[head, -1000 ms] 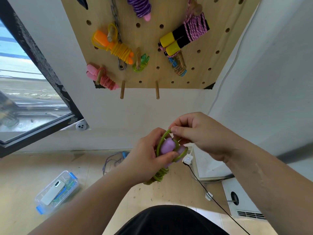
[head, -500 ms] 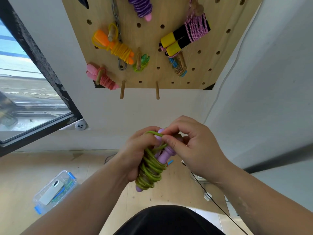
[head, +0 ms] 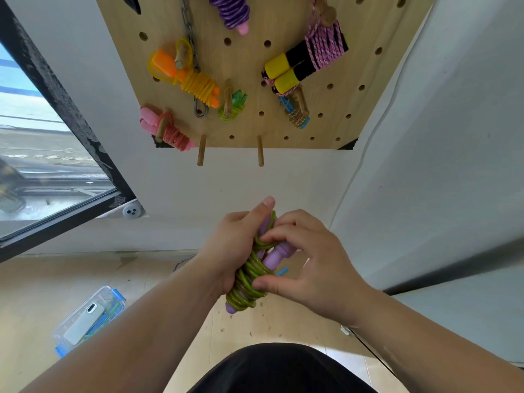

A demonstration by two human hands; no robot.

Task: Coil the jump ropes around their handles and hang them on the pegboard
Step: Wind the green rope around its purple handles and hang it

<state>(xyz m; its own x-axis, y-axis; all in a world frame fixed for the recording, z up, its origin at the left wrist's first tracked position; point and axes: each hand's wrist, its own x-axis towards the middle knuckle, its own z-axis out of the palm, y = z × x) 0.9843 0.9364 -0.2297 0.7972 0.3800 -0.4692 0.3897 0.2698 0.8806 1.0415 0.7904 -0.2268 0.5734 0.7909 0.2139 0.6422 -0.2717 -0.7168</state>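
Note:
A green jump rope [head: 249, 275] is coiled around its two lilac handles [head: 276, 253] low in the middle of the view. My left hand [head: 232, 248] grips the bundle from the left, thumb raised. My right hand [head: 309, 265] pinches the coils, fingertips at the top and thumb near the bottom. Above hangs the wooden pegboard [head: 255, 66], with two bare pegs [head: 201, 150] [head: 260, 151] along its lower edge.
Coiled ropes hang on the board: an orange-and-yellow one [head: 187, 78], a pink one [head: 164, 129], a purple one [head: 231, 9], a pink-and-black one with yellow handles [head: 306, 63]. A metal chain [head: 192, 52] hangs there too. A clear plastic box [head: 89, 319] sits on the floor, left. A window [head: 42, 154] is at left.
The bundle has turned from end-on to lengthwise and sits lower. My right hand has shifted from tucking the rope at the top to pinching across the coils.

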